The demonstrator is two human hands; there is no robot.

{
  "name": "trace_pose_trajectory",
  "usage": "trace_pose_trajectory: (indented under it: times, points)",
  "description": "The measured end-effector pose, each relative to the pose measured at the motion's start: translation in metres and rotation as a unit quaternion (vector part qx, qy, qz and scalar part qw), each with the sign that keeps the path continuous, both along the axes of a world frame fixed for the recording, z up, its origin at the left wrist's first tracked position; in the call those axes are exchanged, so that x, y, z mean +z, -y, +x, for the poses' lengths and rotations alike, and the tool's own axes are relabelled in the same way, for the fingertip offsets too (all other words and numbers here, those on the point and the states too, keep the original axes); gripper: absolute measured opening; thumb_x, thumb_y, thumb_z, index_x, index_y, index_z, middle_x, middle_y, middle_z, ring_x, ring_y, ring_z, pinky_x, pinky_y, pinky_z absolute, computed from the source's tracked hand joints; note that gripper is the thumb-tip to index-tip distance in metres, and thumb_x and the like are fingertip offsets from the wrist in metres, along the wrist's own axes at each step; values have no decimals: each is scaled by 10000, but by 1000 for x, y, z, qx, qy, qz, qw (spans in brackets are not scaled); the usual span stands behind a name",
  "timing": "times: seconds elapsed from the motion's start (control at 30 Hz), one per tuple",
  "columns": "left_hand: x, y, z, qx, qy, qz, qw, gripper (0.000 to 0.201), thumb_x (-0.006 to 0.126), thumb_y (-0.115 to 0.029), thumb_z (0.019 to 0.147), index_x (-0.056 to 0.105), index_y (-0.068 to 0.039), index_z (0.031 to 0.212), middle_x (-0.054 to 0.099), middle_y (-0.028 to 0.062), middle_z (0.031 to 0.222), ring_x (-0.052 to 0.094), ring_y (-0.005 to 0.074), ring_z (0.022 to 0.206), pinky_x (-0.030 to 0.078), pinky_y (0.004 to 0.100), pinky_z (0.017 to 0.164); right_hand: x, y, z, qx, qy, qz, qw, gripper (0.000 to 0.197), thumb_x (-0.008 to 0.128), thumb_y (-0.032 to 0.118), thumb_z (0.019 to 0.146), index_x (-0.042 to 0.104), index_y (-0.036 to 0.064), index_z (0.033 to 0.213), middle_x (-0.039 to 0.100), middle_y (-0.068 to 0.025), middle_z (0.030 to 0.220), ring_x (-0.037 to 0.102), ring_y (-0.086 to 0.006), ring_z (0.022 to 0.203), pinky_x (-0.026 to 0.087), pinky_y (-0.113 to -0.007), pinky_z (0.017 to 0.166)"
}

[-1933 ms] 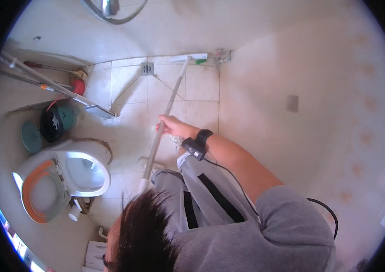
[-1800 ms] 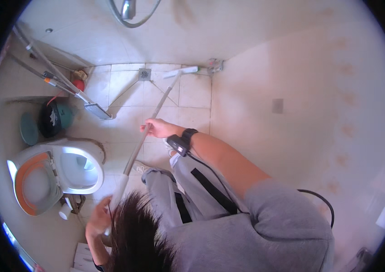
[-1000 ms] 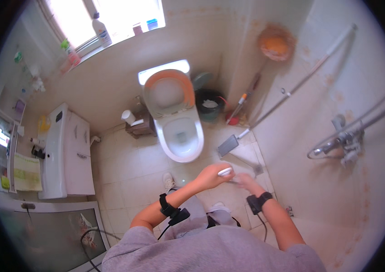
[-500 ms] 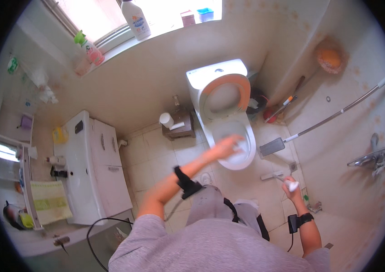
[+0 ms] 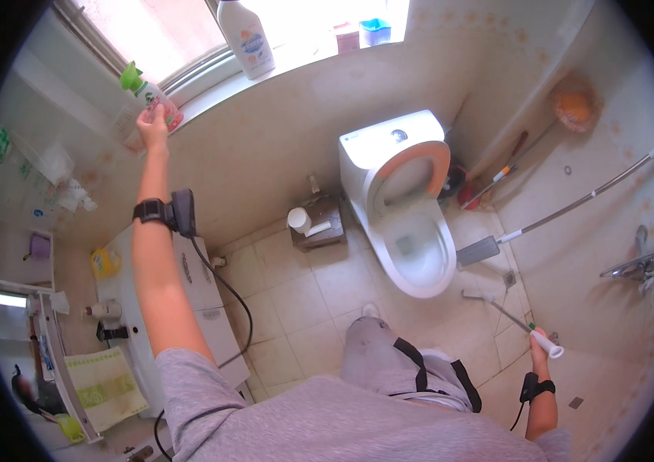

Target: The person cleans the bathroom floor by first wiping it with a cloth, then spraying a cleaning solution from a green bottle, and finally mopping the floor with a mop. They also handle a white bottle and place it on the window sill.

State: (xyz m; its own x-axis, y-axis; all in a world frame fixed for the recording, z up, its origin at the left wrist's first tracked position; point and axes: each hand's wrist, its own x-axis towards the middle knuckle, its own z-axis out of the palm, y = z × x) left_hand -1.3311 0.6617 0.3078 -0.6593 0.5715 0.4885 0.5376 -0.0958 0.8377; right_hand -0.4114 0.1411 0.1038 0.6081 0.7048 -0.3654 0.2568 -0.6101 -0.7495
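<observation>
Left hand (image 5: 154,129): far left, our fingers touch the spray bottle (image 5: 151,94); we cannot tell if they close around it.
Spray bottle: green top, pink below, on the window ledge (image 5: 218,92).
White bottle (image 5: 246,38): on the ledge, to the right.
Toilet (image 5: 379,242): farther right, lid up.
Long-handled floor tool (image 5: 509,315): near right, its flat head by the floor.
Right hand (image 5: 540,350): near right, our fingers wrap the tool's white handle.

Left hand (image 5: 154,132) raised, now at spray bottle (image 5: 147,92)
</observation>
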Motion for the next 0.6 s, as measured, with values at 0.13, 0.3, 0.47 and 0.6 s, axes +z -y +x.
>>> trace_pose_trajectory:
  times: [0.13, 0.3, 0.47, 0.6]
  points:
    - [19, -28, -38, 71, -27, -13, 997, 720, 669, -371, 729, 368, 94, 1189, 419, 226, 1222, 468, 277, 1085, 391, 340, 895, 15, -3, -19, -60, -27, -63, 996, 349, 557, 159, 799, 480, 134, 1139, 519, -15, 971, 473, -108, 833, 410, -257, 663]
    - [35, -47, -6, 174, -79, -39, 981, 706, 709, -382, 653, 438, 66, 1128, 486, 213, 1119, 506, 320, 997, 414, 384, 861, 14, -14, -39, -50, -42, -51, 997, 434, 587, 183, 747, 468, 161, 1164, 511, 13, 941, 466, -96, 795, 402, -255, 652]
    - [38, -70, 16, 227, -103, 25, 968, 655, 749, -301, 623, 492, 90, 1081, 541, 236, 1051, 552, 345, 921, 440, 401, 823, 11, -13, -35, -84, -51, -67, 993, 458, 569, 173, 736, 450, 151, 1178, 509, -12, 998, 495, -138, 887, 414, -281, 701]
    - [44, -93, -32, 80, 8, 82, 993, 742, 812, -309, 557, 488, 88, 1095, 546, 205, 1062, 555, 307, 922, 442, 370, 824, 15, -6, -39, -121, -82, -62, 987, 464, 552, 177, 756, 436, 155, 1205, 505, -25, 1047, 491, -155, 920, 412, -300, 749]
